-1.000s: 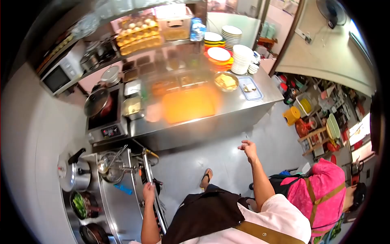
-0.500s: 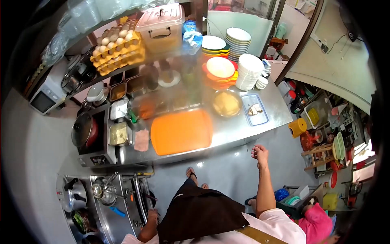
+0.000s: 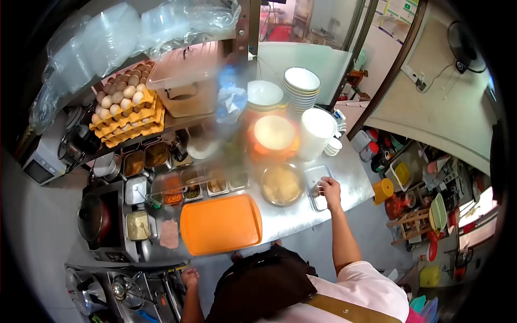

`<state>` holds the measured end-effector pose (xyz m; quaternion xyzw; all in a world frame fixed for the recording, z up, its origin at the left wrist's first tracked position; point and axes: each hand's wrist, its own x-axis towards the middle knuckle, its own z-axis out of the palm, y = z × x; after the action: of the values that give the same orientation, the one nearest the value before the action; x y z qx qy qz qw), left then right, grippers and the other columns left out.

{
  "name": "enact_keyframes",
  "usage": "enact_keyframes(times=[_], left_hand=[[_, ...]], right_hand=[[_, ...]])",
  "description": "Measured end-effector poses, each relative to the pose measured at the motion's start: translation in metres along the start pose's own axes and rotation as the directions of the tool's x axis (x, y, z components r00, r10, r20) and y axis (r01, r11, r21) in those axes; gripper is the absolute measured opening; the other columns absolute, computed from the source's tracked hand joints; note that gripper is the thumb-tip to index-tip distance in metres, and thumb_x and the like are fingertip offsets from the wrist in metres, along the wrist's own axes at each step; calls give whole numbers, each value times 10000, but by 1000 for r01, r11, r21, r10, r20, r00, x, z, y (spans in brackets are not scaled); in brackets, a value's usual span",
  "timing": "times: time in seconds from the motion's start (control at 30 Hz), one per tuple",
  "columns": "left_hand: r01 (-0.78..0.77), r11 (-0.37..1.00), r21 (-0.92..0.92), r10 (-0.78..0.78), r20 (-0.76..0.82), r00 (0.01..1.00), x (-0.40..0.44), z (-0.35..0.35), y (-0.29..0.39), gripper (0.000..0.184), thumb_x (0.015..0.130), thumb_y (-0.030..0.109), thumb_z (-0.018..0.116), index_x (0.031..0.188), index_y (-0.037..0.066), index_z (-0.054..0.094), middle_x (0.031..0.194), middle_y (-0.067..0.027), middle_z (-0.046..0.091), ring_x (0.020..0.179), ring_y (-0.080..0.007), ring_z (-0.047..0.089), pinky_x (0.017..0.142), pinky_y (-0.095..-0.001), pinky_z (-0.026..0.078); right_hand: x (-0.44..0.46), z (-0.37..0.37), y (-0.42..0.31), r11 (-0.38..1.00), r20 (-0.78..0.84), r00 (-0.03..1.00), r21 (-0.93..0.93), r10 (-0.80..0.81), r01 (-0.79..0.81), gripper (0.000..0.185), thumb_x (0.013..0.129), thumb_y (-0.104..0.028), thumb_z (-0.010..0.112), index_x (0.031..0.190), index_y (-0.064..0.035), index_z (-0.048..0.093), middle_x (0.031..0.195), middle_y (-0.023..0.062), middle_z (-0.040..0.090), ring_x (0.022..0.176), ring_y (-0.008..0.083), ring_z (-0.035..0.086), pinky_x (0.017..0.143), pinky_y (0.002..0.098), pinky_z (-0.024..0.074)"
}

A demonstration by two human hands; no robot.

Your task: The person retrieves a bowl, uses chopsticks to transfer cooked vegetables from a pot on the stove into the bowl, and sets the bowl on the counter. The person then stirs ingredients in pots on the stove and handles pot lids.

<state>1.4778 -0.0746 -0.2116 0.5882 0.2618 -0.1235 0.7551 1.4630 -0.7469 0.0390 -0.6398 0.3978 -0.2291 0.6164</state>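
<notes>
Stainless-steel counter (image 3: 285,222) runs across the kitchen I'm watching remotely. I see the right hand (image 3: 329,192) at the blue-rimmed tray (image 3: 316,172), fingers curled inward; whether they pinch anything, I cannot tell. Just left of those fingers sits a round bowl (image 3: 281,204), farther left an orange tray (image 3: 221,223). Lower left, the left hand's (image 3: 189,277) fingers curl loosely.

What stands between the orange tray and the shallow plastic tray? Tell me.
In the head view, a round bowl of yellow food stands between the orange tray and the shallow plastic tray.
</notes>
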Motion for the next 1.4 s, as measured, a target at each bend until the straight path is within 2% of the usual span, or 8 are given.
enact_keyframes(times=[0.1, 0.37, 0.53, 0.8, 0.93, 1.1, 1.27, 1.4], left_hand=[[196, 931, 307, -38, -455, 890, -38, 14, -10, 158, 885, 93, 638, 819, 40, 505, 600, -67, 527, 449, -162, 483, 339, -309, 388], [496, 868, -19, -429, -531, 731, -200, 60, -93, 269, 952, 308, 511, 805, 83, 492, 648, -71, 521, 529, -203, 477, 465, -365, 416], [480, 858, -183, -502, -494, 710, -246, 98, -126, 231, 942, 319, 513, 943, 88, 514, 781, -84, 577, 687, -215, 524, 581, -405, 461], [161, 963, -216, -250, -495, 832, -276, 116, -146, 239, 913, 293, 552, 996, 69, 544, 849, -90, 610, 695, -229, 536, 587, -357, 475], [293, 924, -246, -382, -543, 748, -283, 136, -144, 206, 909, 256, 568, 1010, 79, 539, 863, -95, 625, 658, -217, 551, 581, -329, 479], [444, 858, -259, -511, -524, 682, -285, 137, -148, 173, 906, 235, 568, 991, 89, 528, 821, -90, 622, 633, -215, 571, 525, -315, 472], [480, 852, -210, -513, -522, 681, -269, 125, -137, 143, 902, 213, 568, 973, 100, 517, 779, -84, 619, 608, -212, 591, 469, -301, 465], [339, 929, -150, -366, -521, 771, -233, 114, -118, 157, 902, 186, 567, 1026, 115, 502, 798, -87, 627, 616, -211, 610, 460, -292, 472]], right_hand=[[48, 20, -25, 993, 52, 995, -79, -81, 85, 241, 872, -73, 504, 1049, 30, 631, 810, 77, 661, 651, 120, 601, 560, 249, 477], [249, 44, -152, 953, 42, 953, 43, -301, 299, 312, 920, -236, 564, 1098, 18, 601, 742, 84, 654, 570, 98, 583, 429, 259, 428], [408, 74, -193, 834, 16, 977, -517, -214, 191, 609, 829, -560, 531, 763, 29, 670, 739, 158, 671, 707, 322, 642, 714, 414, 483], [427, 73, -221, 679, 158, 967, -689, -200, 253, 527, 896, -456, 451, 784, -2, 695, 817, 173, 693, 817, 354, 660, 783, 456, 482], [398, 44, -198, 455, 10, 926, -869, -379, 196, 563, 884, -509, 495, 1139, -26, 629, 1168, 206, 629, 1073, 388, 605, 873, 463, 487], [342, -12, -159, 160, 206, 973, -962, -106, 221, 585, 715, -498, 671, 971, 28, 680, 994, 220, 683, 939, 337, 670, 851, 411, 508], [377, -42, -97, 310, 246, 944, -900, -218, 306, 416, 754, -417, 645, 747, -6, 707, 726, 163, 689, 621, 314, 676, 682, 416, 535], [353, -40, -115, 326, 215, 963, -910, -159, 257, 378, 795, -386, 620, 875, -25, 695, 873, 185, 689, 797, 346, 668, 752, 443, 514]])
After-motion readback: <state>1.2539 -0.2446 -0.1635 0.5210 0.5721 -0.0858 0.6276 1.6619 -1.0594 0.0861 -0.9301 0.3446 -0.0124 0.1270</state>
